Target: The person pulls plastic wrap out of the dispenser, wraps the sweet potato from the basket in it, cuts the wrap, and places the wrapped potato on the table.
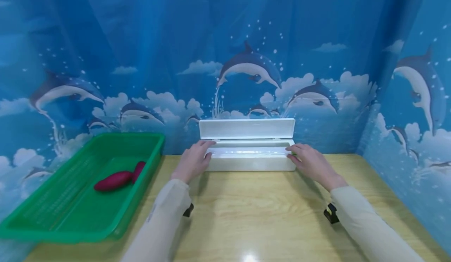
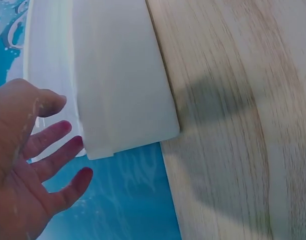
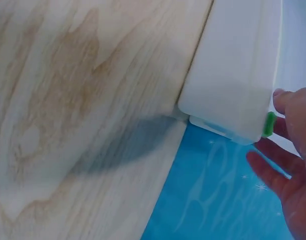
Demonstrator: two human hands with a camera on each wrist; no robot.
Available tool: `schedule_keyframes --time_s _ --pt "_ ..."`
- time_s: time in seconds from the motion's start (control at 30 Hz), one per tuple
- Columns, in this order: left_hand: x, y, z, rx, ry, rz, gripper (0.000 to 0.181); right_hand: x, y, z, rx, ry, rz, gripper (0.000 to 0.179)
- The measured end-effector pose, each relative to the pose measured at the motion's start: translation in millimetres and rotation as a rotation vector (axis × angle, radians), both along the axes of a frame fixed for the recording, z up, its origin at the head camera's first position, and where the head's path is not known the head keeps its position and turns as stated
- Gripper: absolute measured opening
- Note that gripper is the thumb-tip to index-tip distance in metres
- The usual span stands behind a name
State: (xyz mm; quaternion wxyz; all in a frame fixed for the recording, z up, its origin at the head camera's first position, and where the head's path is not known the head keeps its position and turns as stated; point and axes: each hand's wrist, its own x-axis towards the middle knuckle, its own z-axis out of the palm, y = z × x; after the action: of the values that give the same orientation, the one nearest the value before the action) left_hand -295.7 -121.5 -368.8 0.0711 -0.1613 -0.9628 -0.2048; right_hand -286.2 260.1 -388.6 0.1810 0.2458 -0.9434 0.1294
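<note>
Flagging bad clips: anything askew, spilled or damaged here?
Nothing stands out. The white box sits straight, its lid open, left hand and right hand at its ends; two red items lie in the green tray. No spill or damage shows.

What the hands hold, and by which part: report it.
Any hold cannot be told for sure: the left hand and right hand are at opposite ends of the open white box.
</note>
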Motion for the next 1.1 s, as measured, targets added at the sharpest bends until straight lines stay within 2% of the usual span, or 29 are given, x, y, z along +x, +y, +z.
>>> schedule_keyframes --time_s 0.2,0.37,0.67,0.87,1.0,1.1 --pt "-10.5 -4.5 -7.3 0.012 0.024 0.005 0.037 -6.2 0 -4.6 -0.02 0.013 0.006 0.021" --pt "-15.6 -5.6 -11.5 0.049 0.046 0.028 0.024 -8.6 -2 -2.2 -0.005 0.007 0.003 0.02" --pt "-28.2 -5.3 -20.8 0.258 0.057 0.097 0.021 -11.7 -6 7.0 0.059 -0.066 -0.027 0.022" --pt "-33.1 -5.7 -26.5 0.337 0.054 0.113 0.024 -15.9 -10 5.8 0.025 -0.077 -0.068 0.024" --pt "-32.7 -6.7 -27.6 0.391 0.02 0.083 0.028 -21.3 -11 3.2 -0.031 -0.055 -0.094 0.017" --pt "-31.9 -7.2 -27.8 0.413 -0.047 0.061 0.03 -24.1 -10 1.9 -0.056 -0.025 -0.109 0.011"
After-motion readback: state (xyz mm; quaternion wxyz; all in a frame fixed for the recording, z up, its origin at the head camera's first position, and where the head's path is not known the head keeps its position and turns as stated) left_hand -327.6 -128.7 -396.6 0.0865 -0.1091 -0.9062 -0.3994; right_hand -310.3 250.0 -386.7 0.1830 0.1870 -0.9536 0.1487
